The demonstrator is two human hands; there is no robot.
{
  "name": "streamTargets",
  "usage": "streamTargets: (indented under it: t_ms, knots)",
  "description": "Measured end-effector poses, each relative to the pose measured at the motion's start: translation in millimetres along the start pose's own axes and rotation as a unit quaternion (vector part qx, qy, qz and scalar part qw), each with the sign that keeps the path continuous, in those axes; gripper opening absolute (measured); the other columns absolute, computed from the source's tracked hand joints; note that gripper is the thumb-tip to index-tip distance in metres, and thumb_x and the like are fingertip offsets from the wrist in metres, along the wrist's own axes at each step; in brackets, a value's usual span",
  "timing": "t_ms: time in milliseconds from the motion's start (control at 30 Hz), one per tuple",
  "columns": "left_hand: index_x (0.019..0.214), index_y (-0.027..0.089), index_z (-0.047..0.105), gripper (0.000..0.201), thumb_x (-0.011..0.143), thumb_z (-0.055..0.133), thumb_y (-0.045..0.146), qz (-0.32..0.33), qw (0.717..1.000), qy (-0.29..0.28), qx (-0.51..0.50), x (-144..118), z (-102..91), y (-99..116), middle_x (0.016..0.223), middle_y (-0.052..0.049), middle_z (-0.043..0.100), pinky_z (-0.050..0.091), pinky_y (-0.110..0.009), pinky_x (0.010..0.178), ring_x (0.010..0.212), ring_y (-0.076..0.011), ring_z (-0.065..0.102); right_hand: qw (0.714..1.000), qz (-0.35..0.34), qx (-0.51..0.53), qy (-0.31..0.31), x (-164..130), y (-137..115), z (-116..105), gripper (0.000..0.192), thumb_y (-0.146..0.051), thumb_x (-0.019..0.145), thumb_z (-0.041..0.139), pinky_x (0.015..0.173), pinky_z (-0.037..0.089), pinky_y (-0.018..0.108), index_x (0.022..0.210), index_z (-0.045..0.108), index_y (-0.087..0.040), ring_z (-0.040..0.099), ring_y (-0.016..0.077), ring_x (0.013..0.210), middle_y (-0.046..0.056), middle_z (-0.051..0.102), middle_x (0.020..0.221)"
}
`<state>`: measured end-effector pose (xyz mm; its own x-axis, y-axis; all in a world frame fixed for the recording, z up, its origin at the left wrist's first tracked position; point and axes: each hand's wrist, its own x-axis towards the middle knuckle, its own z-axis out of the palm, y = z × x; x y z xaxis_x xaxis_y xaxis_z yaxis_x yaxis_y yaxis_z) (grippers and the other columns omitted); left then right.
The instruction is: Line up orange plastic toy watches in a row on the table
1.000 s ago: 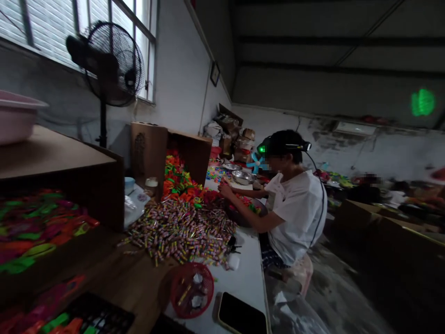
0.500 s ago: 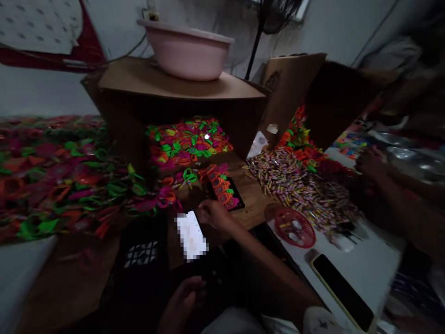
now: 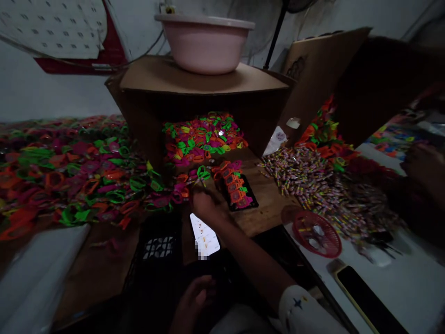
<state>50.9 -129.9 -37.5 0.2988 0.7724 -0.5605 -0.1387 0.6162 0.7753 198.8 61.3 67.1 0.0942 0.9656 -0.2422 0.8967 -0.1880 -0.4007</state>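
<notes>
My right hand (image 3: 206, 205) reaches over the wooden tabletop, just above the top edge of a lit phone (image 3: 207, 236). Its fingers are dark and turned away beside a few toy watches (image 3: 180, 191); whether they grip anything is unclear. To its right, a row of orange, pink and green toy watches (image 3: 234, 183) lies on a black tray (image 3: 253, 199). My left hand (image 3: 196, 297) hangs low near my lap, palm partly up, fingers loosely apart, with nothing visible in it.
Loose toy watches form a big heap (image 3: 86, 181) at left and another (image 3: 205, 137) inside a cardboard box (image 3: 201, 76) under a pink basin (image 3: 208, 46). At right are wrapped candies (image 3: 306, 185), a red basket (image 3: 330, 246), a dark phone (image 3: 368, 297) and another person's hand (image 3: 422, 162).
My right hand has moved forward and left relative to the lit phone, toward the nearby toy watches. The view has turned left, so everything shifts right. My left hand stays low.
</notes>
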Motion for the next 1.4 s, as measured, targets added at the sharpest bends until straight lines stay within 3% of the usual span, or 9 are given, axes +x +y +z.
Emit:
streamTargets:
  t_ms: [167,367,533,733,867,967,1100,1233,1400]
  knots:
    - [0.09,0.021,0.075,0.056,0.052,0.086,0.06,-0.005,1.0,-0.009,0.028,9.5,6.5,39.3,0.1,-0.011,0.075,0.056,-0.042,0.086,0.096,-0.0325,0.069,1.0,0.02,-0.005,0.016,-16.2,12.8,-19.6,0.029,-0.001,0.091,0.044,0.081,0.058,0.035,0.108,0.067,-0.003,0.071,0.0304,0.103,0.026,0.071,0.106]
    - [0.12,0.026,0.06,0.075,0.058,0.078,0.064,0.009,0.999,0.015,-0.046,30.7,32.6,99.1,0.087,-0.006,0.074,0.042,-0.021,0.036,0.06,-0.0197,0.065,0.996,-0.057,0.003,0.073,-89.3,50.2,-40.0,0.026,-0.014,0.095,0.046,0.074,0.055,0.031,0.114,0.064,-0.016,0.071,0.0242,0.092,0.014,0.068,0.11]
    - [0.088,0.016,0.068,0.062,0.055,0.078,0.067,-0.028,0.986,-0.014,0.163,39.3,82.2,101.7,0.054,0.002,0.058,0.033,-0.018,0.031,0.036,-0.0077,0.041,0.985,-0.078,0.125,0.091,-137.1,118.7,-30.5,0.024,-0.012,0.09,0.055,0.084,0.053,0.033,0.108,0.069,-0.019,0.066,0.0237,0.101,0.011,0.068,0.107]
    - [0.09,0.017,0.069,0.067,0.057,0.073,0.075,-0.012,0.971,-0.112,0.211,44.3,135.7,93.2,0.059,0.003,0.055,0.036,-0.02,0.039,0.045,-0.0075,0.042,0.843,-0.052,0.477,0.244,-162.2,186.6,-23.9,0.03,-0.019,0.085,0.063,0.088,0.052,0.029,0.114,0.065,-0.027,0.066,0.0175,0.102,0.005,0.069,0.114]
    - [0.09,0.018,0.069,0.053,0.069,0.071,0.068,0.06,0.971,-0.122,0.194,45.5,172.1,102.8,0.067,0.002,0.059,0.042,-0.021,0.052,0.053,-0.0077,0.047,0.699,-0.046,0.696,0.16,-165.5,199.5,-33.5,0.054,-0.031,0.075,0.077,0.087,0.054,0.03,0.126,0.058,-0.03,0.069,0.0189,0.103,0.005,0.07,0.12]
    - [0.094,0.019,0.07,0.043,0.077,0.067,0.058,0.09,0.968,-0.11,0.207,48.9,199.4,111.8,0.079,-0.002,0.068,0.049,-0.024,0.062,0.064,-0.0124,0.057,0.688,-0.05,0.717,0.099,-156.2,200.4,-45.6,0.03,-0.037,0.073,0.079,0.083,0.055,0.03,0.099,0.071,-0.022,0.072,0.0195,0.089,0.006,0.076,0.097]
    - [0.111,0.018,0.066,0.052,0.074,0.069,0.054,0.157,0.953,-0.104,0.237,66.1,213.3,140.4,0.106,-0.01,0.072,0.057,-0.031,0.069,0.082,-0.0206,0.068,0.692,-0.051,0.69,0.204,-110.1,210.1,-65.4,0.026,-0.038,0.07,0.079,0.085,0.054,0.032,0.09,0.073,-0.021,0.07,0.0197,0.09,0.005,0.076,0.096]
    - [0.114,0.016,0.064,0.045,0.08,0.061,0.046,0.329,0.873,-0.005,0.359,104.2,209.4,195.7,0.117,-0.011,0.071,0.057,-0.034,0.084,0.102,-0.0235,0.068,0.736,-0.02,0.612,0.289,-19.7,224.9,-70.7,0.026,-0.04,0.065,0.074,0.081,0.054,0.034,0.079,0.068,-0.019,0.068,0.02,0.082,0.004,0.074,0.084]
    - [0.116,0.013,0.065,0.033,0.09,0.051,0.025,0.377,0.642,0.043,0.666,171.4,224.9,243.7,0.117,-0.013,0.071,0.05,-0.033,0.096,0.109,-0.0228,0.066,0.771,-0.019,0.571,0.283,66.5,228.4,-43.1,0.02,-0.026,0.056,0.074,0.073,0.055,0.033,0.07,0.061,-0.019,0.066,0.0197,0.072,0.002,0.072,0.072]
